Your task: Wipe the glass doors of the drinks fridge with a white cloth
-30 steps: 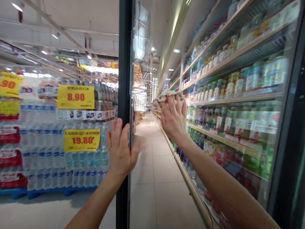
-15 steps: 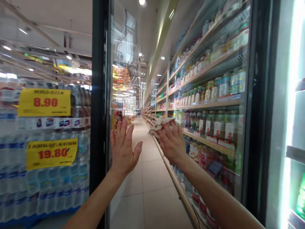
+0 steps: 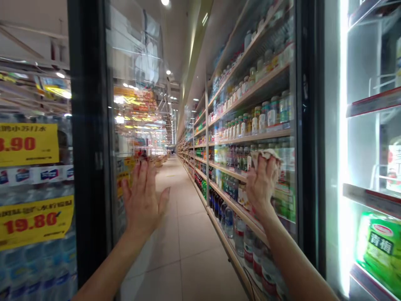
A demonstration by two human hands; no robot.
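A black-framed glass door stands in front of me, and the aisle and shelves show through it. My left hand lies flat with spread fingers against the left part of the pane, holding nothing. Against the glass at the right, my right hand presses a crumpled pale cloth. The cloth pokes out above and beside the fingertips; the rest is hidden under the hand.
Left of the door frame are packs of bottled water with yellow price signs. At the right, a lit cooler holds a green package. Long shelves of bottled drinks line the aisle.
My right hand has slid the cloth rightward across the glass, toward the right frame. My left hand stays flat on the pane. The view has turned right, showing more of the cooler.
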